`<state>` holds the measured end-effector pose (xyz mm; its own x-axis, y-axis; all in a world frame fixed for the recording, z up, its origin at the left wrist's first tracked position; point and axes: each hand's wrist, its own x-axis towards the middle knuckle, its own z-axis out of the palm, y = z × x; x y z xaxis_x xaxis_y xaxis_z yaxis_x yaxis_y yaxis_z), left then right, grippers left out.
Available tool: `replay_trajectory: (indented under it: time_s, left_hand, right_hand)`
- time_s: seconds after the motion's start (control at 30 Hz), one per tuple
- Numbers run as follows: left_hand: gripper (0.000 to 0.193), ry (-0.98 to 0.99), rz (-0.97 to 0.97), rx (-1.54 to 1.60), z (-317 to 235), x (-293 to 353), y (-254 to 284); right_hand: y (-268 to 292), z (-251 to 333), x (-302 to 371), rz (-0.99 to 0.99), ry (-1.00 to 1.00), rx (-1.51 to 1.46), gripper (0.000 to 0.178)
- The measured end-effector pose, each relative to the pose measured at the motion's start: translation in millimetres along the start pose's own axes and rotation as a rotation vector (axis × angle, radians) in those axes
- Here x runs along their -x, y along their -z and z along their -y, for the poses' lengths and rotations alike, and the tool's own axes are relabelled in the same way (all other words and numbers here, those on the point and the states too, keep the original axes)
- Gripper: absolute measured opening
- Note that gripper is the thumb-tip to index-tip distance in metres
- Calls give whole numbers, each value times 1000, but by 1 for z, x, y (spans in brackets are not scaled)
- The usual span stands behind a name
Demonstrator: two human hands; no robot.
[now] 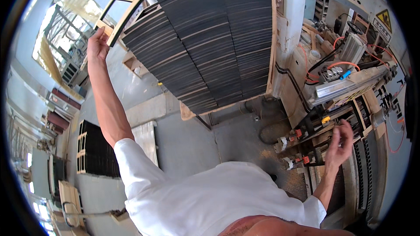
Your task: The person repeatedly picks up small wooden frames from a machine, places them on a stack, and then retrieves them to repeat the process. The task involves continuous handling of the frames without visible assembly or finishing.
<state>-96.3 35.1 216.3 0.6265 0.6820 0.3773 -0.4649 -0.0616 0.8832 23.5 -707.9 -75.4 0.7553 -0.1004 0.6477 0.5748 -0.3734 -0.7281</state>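
My left hand (pixel 98 46) is raised at the upper left, its fingers closed on the lower end of a wooden frame (pixel 127 19). The frame is rectangular, with pale wood faces and black outer edges, and is held tilted beside a tall stack of black-edged frames (pixel 205 39). At the right, my right hand (pixel 339 144) hovers over the woodworking machine (pixel 350 89). Its fingers are loosely bent and apart, with nothing seen in them.
A wooden board (pixel 187 112) lies under the tall stack. Another dark stack (pixel 97 150) stands on the floor at the left. Red-tipped clamps (pixel 302 160), orange hoses (pixel 343 64) and black chain tracks (pixel 365 170) belong to the machine. Sawdust (pixel 267 154) lies near its base.
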Motion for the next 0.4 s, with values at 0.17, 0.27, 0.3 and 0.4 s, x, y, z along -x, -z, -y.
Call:
replay_trajectory:
  time_s: [0.17, 0.27, 0.3, 0.4]
  left_hand:
    - [18, 194, 99, -241, 45, -88, 13]
    - [29, 186, 72, -387, 76, -91, 1]
    - [43, 256, 107, -411, 79, -97, 0]
    - [67, 151, -42, -480, 89, -97, -4]
  right_hand:
    - [-104, 39, 48, 237, -249, -181, 21]
    - [-151, 57, 61, 428, -338, -67, 28]
    - [-164, 63, 65, 480, -417, -70, 27]
    - [-195, 92, 62, 651, -237, 32, 28]
